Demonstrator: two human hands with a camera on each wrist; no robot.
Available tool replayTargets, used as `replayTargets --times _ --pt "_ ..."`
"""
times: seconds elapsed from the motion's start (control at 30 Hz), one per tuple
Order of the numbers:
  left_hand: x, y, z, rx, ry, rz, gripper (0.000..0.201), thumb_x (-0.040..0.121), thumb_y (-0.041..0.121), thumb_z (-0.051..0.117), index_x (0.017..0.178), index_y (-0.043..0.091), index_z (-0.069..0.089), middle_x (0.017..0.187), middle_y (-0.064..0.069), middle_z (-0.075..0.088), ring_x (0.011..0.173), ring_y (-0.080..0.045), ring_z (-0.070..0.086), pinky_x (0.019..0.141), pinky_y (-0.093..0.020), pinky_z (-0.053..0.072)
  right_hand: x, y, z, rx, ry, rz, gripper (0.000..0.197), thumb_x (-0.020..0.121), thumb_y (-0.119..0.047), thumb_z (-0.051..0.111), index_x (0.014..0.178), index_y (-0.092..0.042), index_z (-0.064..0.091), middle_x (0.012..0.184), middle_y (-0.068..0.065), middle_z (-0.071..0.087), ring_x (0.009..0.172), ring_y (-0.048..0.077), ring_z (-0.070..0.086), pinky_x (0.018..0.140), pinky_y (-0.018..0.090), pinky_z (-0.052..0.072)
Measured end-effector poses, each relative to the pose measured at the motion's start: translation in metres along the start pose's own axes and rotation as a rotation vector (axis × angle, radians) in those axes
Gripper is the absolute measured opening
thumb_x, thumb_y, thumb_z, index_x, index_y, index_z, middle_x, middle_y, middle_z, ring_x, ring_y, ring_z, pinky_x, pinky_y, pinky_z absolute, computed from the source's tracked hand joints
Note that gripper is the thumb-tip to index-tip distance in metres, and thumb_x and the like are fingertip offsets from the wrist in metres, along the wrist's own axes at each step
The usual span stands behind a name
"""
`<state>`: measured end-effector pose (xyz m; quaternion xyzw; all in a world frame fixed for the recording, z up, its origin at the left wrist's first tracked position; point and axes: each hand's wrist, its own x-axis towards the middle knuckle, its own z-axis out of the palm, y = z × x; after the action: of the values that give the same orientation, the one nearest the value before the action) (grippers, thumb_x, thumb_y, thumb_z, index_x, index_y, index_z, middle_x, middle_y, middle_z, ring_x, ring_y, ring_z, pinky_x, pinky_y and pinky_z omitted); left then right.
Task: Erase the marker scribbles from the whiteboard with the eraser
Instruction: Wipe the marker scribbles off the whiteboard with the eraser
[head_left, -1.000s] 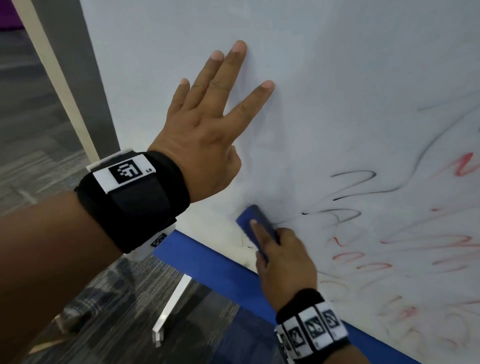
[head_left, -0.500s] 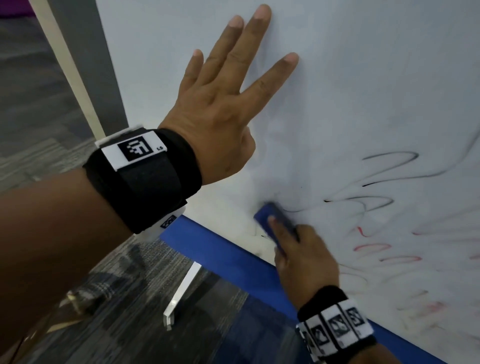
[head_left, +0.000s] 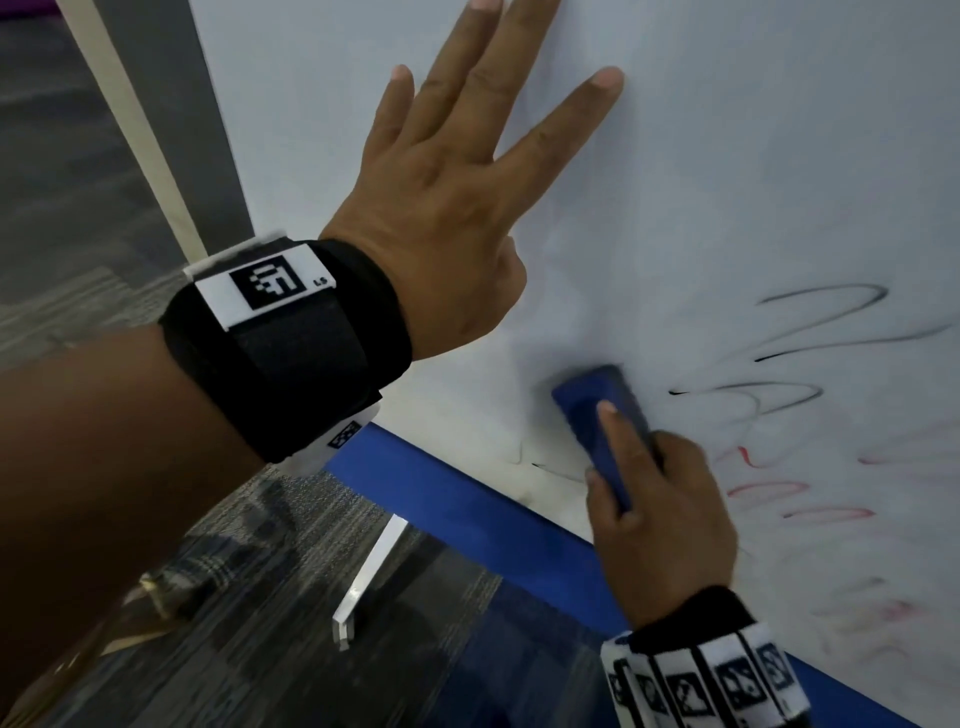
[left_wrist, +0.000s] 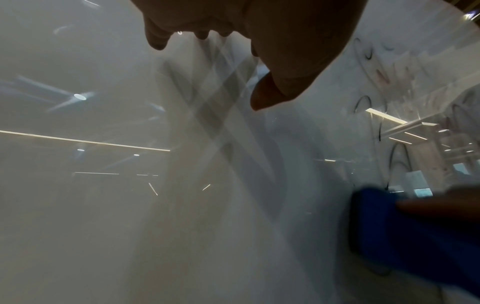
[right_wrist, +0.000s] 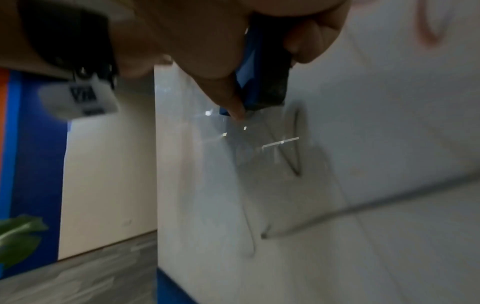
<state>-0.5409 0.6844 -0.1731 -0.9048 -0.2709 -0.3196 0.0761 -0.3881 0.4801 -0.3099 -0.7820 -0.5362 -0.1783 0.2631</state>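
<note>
Nearest the head camera, two bare forearms reach toward one upright whiteboard, each wearing one black fabric wristband fitted with white plastic tiles printed in black square codes. Below them lies grey striped carpet, with one pale flat metal bar resting on it.

One left hand is spread flat, four fingers straight and fanned, fingertips touching the smooth, glossy white surface and gripping nothing. Lower and to the right, one right hand grips one eraser, a blue block with rounded edges; the index finger lies straight along its back while the thumb and other fingers curl round its sides. From the right wrist view, a dark felt pad forms its underside and presses against the board.

That eraser sits near the board's lower left, just above one blue band running along the bottom edge. Immediately to its right begin the marker scribbles: looping black strokes higher up, thinner red loops and faint pink smears below. One short black mark shows left of the hand. Around and above the eraser the board shows a cloudy grey haze.
</note>
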Motion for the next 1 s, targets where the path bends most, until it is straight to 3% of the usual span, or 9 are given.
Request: replayTargets --times 0.07,0.23,0.47,0.53,0.63,0.67,0.8,0.9,1.0 --pt "0.000 0.001 0.002 0.000 0.006 -0.005 0.093 0.080 0.006 0.059 0.160 0.026 0.017 0.166 -0.020 0.008 0.154 -0.040 0.005 0.117 -0.067 0.020 0.004 0.000 0.006 0.000 -0.010 0.051 0.075 0.076 -0.017 0.077 0.140 -0.036 0.043 0.098 0.007 0.051 0.077 0.027 0.056 0.055 0.034 0.049" --pt "-0.001 0.003 0.004 0.003 0.010 -0.023 0.093 0.080 0.007 0.058 0.160 0.026 0.017 0.166 -0.020 0.010 0.154 -0.040 0.008 0.119 -0.064 0.019 -0.057 0.026 0.074 -0.171 -0.642 -0.091 0.114 0.067 -0.016 0.085 0.151 -0.042 0.014 0.102 0.003 0.058 0.075 0.021 0.053 0.052 0.031 0.050" --pt "-0.002 0.002 0.009 0.023 0.038 -0.028 0.091 0.079 0.007 0.058 0.160 0.024 0.020 0.164 -0.021 0.018 0.152 -0.042 0.015 0.119 -0.064 0.020 -0.035 -0.002 0.053 0.121 -0.156 0.089 0.081 0.073 -0.014 0.082 0.140 -0.037 0.043 0.094 -0.001 0.053 0.069 0.018 0.055 0.051 0.026 0.042" --pt "-0.003 0.002 0.011 0.025 0.034 -0.041 0.090 0.080 0.008 0.057 0.160 0.024 0.020 0.164 -0.021 0.018 0.152 -0.042 0.014 0.119 -0.063 0.019 -0.034 -0.001 0.074 -0.001 -0.332 0.028 0.095 0.073 -0.014 0.082 0.146 -0.042 0.028 0.100 0.001 0.054 0.077 0.019 0.056 0.056 0.027 0.046" --pt "-0.007 0.002 0.013 0.019 0.025 -0.028 0.089 0.079 0.008 0.056 0.160 0.023 0.022 0.164 -0.021 0.018 0.152 -0.042 0.015 0.119 -0.064 0.019 -0.049 0.021 0.099 -0.221 -0.879 -0.078 0.109 0.087 -0.020 0.068 0.147 -0.049 -0.018 0.136 0.003 0.038 0.113 0.020 0.046 0.094 0.030 0.048" --pt "-0.009 0.000 0.014 0.018 0.022 -0.016 0.089 0.079 0.008 0.056 0.159 0.023 0.023 0.164 -0.022 0.018 0.151 -0.043 0.015 0.118 -0.065 0.020 -0.052 0.024 0.100 -0.219 -0.909 -0.047 0.104 0.088 -0.019 0.067 0.149 -0.047 -0.012 0.137 0.002 0.039 0.113 0.020 0.047 0.095 0.032 0.048" --pt "-0.021 -0.011 0.018 0.006 0.001 -0.001 0.086 0.080 0.006 0.055 0.159 0.023 0.025 0.164 -0.022 0.015 0.152 -0.043 0.012 0.118 -0.066 0.020 -0.062 0.016 0.094 -0.054 -0.408 -0.033 0.091 0.067 -0.013 0.084 0.144 -0.037 0.042 0.089 0.000 0.053 0.067 0.017 0.055 0.047 0.030 0.051" --pt "-0.030 -0.015 0.025 -0.009 -0.010 -0.002 0.087 0.079 0.005 0.057 0.158 0.023 0.025 0.165 -0.023 0.013 0.153 -0.044 0.010 0.115 -0.068 0.023 -0.053 0.012 0.102 -0.057 -0.402 -0.057 0.092 0.064 -0.014 0.086 0.142 -0.034 0.042 0.088 0.001 0.054 0.066 0.019 0.055 0.046 0.030 0.051" --pt "-0.041 -0.015 0.031 -0.041 -0.041 -0.015 0.089 0.078 0.004 0.058 0.158 0.023 0.027 0.166 -0.022 0.009 0.154 -0.042 0.007 0.114 -0.068 0.025 -0.058 0.029 0.103 -0.148 -0.687 -0.063 0.112 0.067 -0.015 0.086 0.151 -0.041 0.017 0.111 0.003 0.056 0.086 0.020 0.058 0.062 0.033 0.057"
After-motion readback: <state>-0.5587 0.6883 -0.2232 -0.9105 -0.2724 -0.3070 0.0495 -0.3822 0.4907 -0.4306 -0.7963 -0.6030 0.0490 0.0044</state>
